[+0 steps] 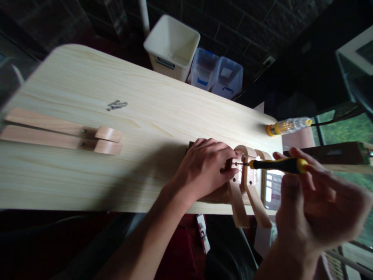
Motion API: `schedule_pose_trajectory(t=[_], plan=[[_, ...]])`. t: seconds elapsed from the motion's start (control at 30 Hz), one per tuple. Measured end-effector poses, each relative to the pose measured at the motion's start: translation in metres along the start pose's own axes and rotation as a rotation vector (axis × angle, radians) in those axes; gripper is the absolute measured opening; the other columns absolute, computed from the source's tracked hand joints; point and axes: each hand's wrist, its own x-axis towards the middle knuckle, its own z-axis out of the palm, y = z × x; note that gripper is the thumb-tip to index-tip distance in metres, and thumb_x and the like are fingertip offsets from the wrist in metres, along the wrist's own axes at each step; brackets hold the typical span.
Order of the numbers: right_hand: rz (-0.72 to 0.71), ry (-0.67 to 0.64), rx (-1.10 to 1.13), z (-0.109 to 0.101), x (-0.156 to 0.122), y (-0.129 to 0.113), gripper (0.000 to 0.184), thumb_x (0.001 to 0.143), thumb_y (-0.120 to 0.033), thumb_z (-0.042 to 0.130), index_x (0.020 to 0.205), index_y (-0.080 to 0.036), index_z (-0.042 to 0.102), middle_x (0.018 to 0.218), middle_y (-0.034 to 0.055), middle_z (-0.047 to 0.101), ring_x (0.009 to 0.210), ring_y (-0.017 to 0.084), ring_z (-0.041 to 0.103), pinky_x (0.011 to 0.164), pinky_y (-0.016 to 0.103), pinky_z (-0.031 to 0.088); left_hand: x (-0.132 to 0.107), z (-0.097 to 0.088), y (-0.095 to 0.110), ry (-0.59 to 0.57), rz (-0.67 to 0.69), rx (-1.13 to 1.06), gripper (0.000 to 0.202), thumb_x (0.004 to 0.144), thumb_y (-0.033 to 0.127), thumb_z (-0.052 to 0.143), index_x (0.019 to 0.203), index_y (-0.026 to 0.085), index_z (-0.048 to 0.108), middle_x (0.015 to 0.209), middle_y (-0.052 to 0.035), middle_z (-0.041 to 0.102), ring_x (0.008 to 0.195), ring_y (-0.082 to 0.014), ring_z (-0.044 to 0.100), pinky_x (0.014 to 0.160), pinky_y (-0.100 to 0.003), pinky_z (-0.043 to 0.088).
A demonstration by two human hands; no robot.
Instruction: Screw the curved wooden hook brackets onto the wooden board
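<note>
A: Where is the screwdriver (276, 166)?

B: By the right edge of the surface (58, 85). The right hand (317, 202) has its fingers and thumb closed on the yellow and black handle.

A: Which way does it point?

B: Sideways, about in line with the near edge. Its tip points left, right at a hole in the first bent wood piece (239, 204).

A: And the left hand (204, 167)?

B: It is the closer one to the tip. Its thumb and pointing finger sit a bit apart, above and below. That spot is blurry, so I can't tell if they pinch anything.

A: Is there room to turn?

B: I think so. The right hand is out past the right edge. The second bent wood piece (260, 206) is close under the handle, and both pieces poke over the near edge.

A: What else?

B: Small screws (118, 105) toward the far edge, and a bottle (288, 126) at the far right corner.
</note>
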Motion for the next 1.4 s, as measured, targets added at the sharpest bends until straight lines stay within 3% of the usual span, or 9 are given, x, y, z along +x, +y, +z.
schedule_pose_trajectory(t=[0.27, 0.47, 0.63, 0.73, 0.9, 1.0, 1.07, 1.2, 1.4], plan=[[0.064, -0.027, -0.051, -0.005, 0.001, -0.003, 0.073, 0.072, 0.015, 0.078, 0.127, -0.034, 0.078, 0.116, -0.0047, 0.082, 0.106, 0.011, 0.081, 0.091, 0.022, 0.072, 0.0, 0.0, 0.001, -0.008, -0.006, 0.008, 0.022, 0.096, 0.031, 0.079, 0.117, 0.028, 0.078, 0.122, 0.0005, 0.081, 0.118, -0.0255, 0.07, 0.105, -0.045, 0.046], [-0.032, -0.052, 0.014, -0.002, 0.003, -0.001, 0.071, 0.072, 0.013, 0.077, 0.131, -0.026, 0.076, 0.123, 0.0011, 0.083, 0.116, 0.025, 0.081, 0.09, 0.04, 0.076, 0.0, 0.0, 0.001, -0.004, -0.001, 0.003, 0.02, 0.096, 0.03, 0.077, 0.116, 0.027, 0.077, 0.123, 0.0006, 0.08, 0.117, -0.0249, 0.07, 0.105, -0.044, 0.046], [-0.008, -0.084, 0.014, -0.001, 0.003, -0.003, 0.081, 0.068, 0.022, 0.076, 0.132, -0.028, 0.075, 0.121, -0.0045, 0.082, 0.112, 0.013, 0.081, 0.099, 0.025, 0.071, 0.0, -0.001, 0.001, 0.0, -0.001, 0.0, 0.021, 0.096, 0.031, 0.079, 0.116, 0.028, 0.077, 0.122, 0.0008, 0.081, 0.118, -0.0249, 0.07, 0.105, -0.044, 0.045], [-0.015, -0.083, 0.044, -0.001, 0.004, -0.004, 0.081, 0.068, 0.023, 0.076, 0.132, -0.027, 0.075, 0.122, -0.0034, 0.082, 0.112, 0.012, 0.08, 0.097, 0.023, 0.071, 0.0, -0.001, 0.001, -0.01, -0.003, 0.004, 0.022, 0.096, 0.032, 0.077, 0.118, 0.028, 0.078, 0.124, 0.001, 0.08, 0.118, -0.0251, 0.07, 0.105, -0.045, 0.045], [0.038, -0.043, 0.028, 0.001, 0.003, -0.005, 0.077, 0.07, 0.021, 0.075, 0.132, -0.025, 0.074, 0.121, -0.0013, 0.082, 0.112, 0.018, 0.081, 0.092, 0.032, 0.074, 0.001, -0.001, 0.003, -0.021, 0.002, 0.024, 0.018, 0.099, 0.03, 0.073, 0.115, 0.031, 0.08, 0.119, 0.0015, 0.081, 0.117, -0.0258, 0.069, 0.103, -0.045, 0.045], [-0.044, -0.03, 0.023, 0.003, 0.003, -0.003, 0.07, 0.073, 0.017, 0.072, 0.129, -0.024, 0.076, 0.117, -0.0011, 0.082, 0.111, 0.023, 0.083, 0.088, 0.037, 0.076, 0.001, -0.002, 0.003, -0.024, -0.002, 0.021, 0.018, 0.098, 0.029, 0.074, 0.115, 0.031, 0.08, 0.117, 0.0011, 0.081, 0.117, -0.0257, 0.069, 0.103, -0.045, 0.045], [-0.066, -0.035, 0.025, 0.004, 0.003, -0.003, 0.072, 0.073, 0.019, 0.07, 0.129, -0.026, 0.077, 0.118, -0.0031, 0.083, 0.112, 0.02, 0.083, 0.092, 0.035, 0.075, 0.001, -0.002, 0.004, -0.026, -0.003, 0.016, 0.017, 0.098, 0.031, 0.075, 0.114, 0.031, 0.081, 0.116, 0.0014, 0.081, 0.116, -0.0254, 0.069, 0.103, -0.045, 0.045], [0.034, -0.039, -0.019, 0.006, 0.002, -0.006, 0.081, 0.071, 0.024, 0.069, 0.131, -0.031, 0.076, 0.12, -0.0076, 0.082, 0.114, 0.014, 0.081, 0.102, 0.031, 0.072, 0.001, -0.004, 0.004, -0.042, -0.02, 0.013, 0.014, 0.1, 0.033, 0.075, 0.112, 0.032, 0.081, 0.117, 0.002, 0.08, 0.117, -0.0248, 0.068, 0.104, -0.045, 0.043], [0.044, -0.013, -0.062, 0.005, 0.001, -0.01, 0.072, 0.072, 0.017, 0.073, 0.129, -0.027, 0.075, 0.114, -0.0027, 0.081, 0.11, 0.019, 0.082, 0.092, 0.037, 0.076, 0.001, -0.002, 0.004, -0.045, -0.04, -0.004, 0.015, 0.1, 0.035, 0.077, 0.114, 0.033, 0.082, 0.12, 0.0027, 0.08, 0.12, -0.0241, 0.067, 0.109, -0.046, 0.041]])
